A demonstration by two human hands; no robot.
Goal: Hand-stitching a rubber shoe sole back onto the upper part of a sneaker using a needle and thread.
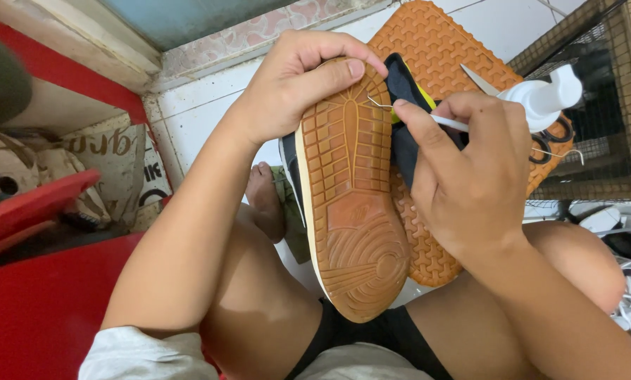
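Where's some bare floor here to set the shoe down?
Bare white floor tile lies between the red shelf and the left hand. The lap is crowded: shoe, orange sole, right hand.

The left hand (287, 84) gripped the toe of a sneaker (351, 204) turned sole-up, thumb pressed on the tan tread. Just beside it, the right hand (470, 176) pinched a thin hooked needle (407, 111) at the sole's edge. Beneath both hands lay an orange sole (442, 49).
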